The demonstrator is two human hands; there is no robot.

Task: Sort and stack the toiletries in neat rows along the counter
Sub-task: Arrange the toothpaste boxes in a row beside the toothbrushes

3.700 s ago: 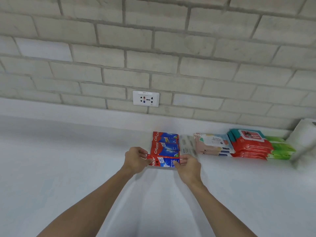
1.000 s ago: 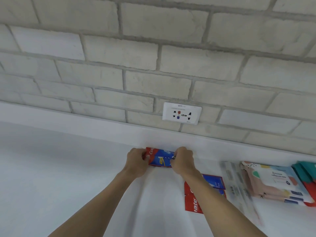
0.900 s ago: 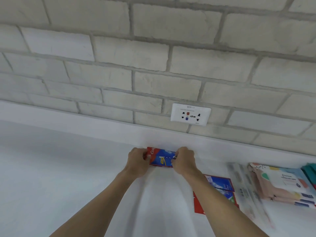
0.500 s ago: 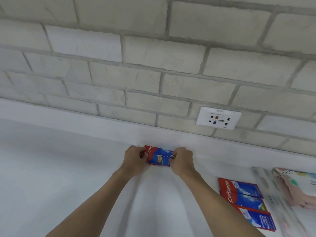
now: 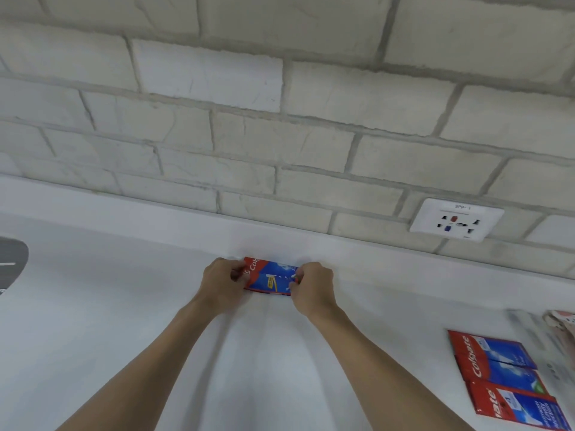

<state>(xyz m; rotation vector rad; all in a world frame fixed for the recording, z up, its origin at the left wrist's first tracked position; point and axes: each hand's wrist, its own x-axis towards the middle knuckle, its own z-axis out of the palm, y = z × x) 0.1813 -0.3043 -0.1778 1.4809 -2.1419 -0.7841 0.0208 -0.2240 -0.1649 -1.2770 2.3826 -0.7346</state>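
though cut off by the frame edge, dark object [image 5: 12, 262]: far left of the wall socket [image 5: 456, 219], a grey rounded shape on the counter [image 5: 93, 353]; what it is cannot be told.
left hand [image 5: 222, 283]: left of and below the socket, fingers curled round the left end of the toothpaste box [image 5: 269, 276], pinching it.
toothpaste box: between the two hands, left of and below the socket, lying lengthwise along the wall. its far long edge sits at the white upstand [image 5: 373, 253], probably touching, though blur leaves that unsure. squaring it to the upstand would give a straight line to start a row, i judge.
right hand [image 5: 312, 287]: the nearer hand to the socket, fingers curled on the box's right end. a hold at both ends likely stops the box skewing as it is set down.
open room: bare counter runs from the held box to the spot under the socket, enough by my reckoning for more boxes end to end. there is bare counter on the near side too.
edges: the upstand blocks any push farther back. the socket sits on the brick wall [image 5: 280, 135] above it, out of the way of low boxes.
loose toothpaste boxes [image 5: 497, 362]: below and a little right of the socket, lying flat and touching, at an angle to the wall, not yet in a row.
clear packet [image 5: 535, 340]: right of and below the socket, blurred, just beside the loose boxes.
patterned pack [image 5: 563, 318]: farthest right of the socket; only a corner shows.
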